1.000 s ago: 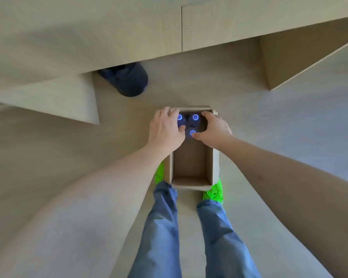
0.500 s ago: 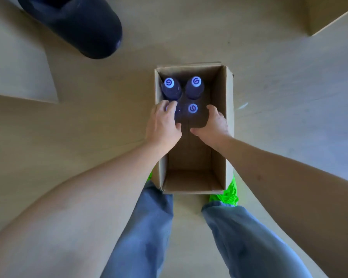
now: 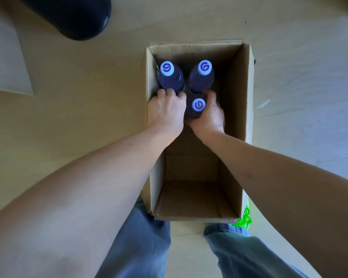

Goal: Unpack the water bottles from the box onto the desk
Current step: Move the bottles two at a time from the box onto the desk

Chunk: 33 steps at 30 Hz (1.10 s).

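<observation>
Both my hands are down inside the open cardboard box (image 3: 247, 125) on the floor. My right hand (image 3: 210, 115) wraps the near bottle (image 3: 197, 109), fingers closed round its dark body below the white cap. My left hand (image 3: 166, 111) is curled just beside it, over something I cannot see. Two more bottles (image 3: 171, 77) stand upright just beyond my fingertips, against the far wall.

Plain brown cardboard box (image 3: 247, 117) on a pale beige wood-grain floor (image 3: 88, 109). Three bottles (image 3: 171, 79) with dark purple-blue bodies, each with a white cap (image 3: 199, 104) printed with a blue-violet swirl. Faded blue jeans (image 3: 141, 241), neon green shoe (image 3: 244, 217), black rounded object (image 3: 76, 15) top left.
</observation>
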Motion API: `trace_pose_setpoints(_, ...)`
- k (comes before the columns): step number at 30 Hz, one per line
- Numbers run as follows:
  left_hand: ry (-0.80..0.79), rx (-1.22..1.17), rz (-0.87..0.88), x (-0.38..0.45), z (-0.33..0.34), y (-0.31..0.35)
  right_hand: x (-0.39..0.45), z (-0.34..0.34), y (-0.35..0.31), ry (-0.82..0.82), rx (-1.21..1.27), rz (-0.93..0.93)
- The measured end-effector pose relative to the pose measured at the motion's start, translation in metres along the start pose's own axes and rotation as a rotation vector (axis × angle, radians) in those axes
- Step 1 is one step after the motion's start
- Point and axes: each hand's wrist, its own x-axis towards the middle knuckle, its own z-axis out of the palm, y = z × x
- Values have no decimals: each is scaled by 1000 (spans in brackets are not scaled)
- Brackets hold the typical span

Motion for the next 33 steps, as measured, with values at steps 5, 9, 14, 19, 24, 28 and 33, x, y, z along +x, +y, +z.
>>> trace_pose_setpoints(5, -15, -60, -15, 8, -3, 0, 10, -5, -3, 2, 18, 11)
trace_pose_setpoints(9, -7, -161, -20, 3, -10, -2, 6, -17, -5, 10, -49, 1)
trace_pose_setpoints(14, 21, -308, -35, -16, -37, -2, -12, -48, -23, 10, -117, 9)
trace_pose_setpoints(19, 65, -376, -39, -37, -96, -7, -42, -96, -67, -8, -145, 12)
trace_pose_setpoints(24, 132, -398, -87, -74, -192, -15, -87, -164, -139, -19, -185, -50)
trace_pose_setpoints(28, 202, -540, -150, -103, -279, -19, -123, -219, -202, 16, -223, -75)
trace_pose_setpoints(33, 284, -644, -180, -129, -403, -29, -169, -300, -295, -11, -245, -126)
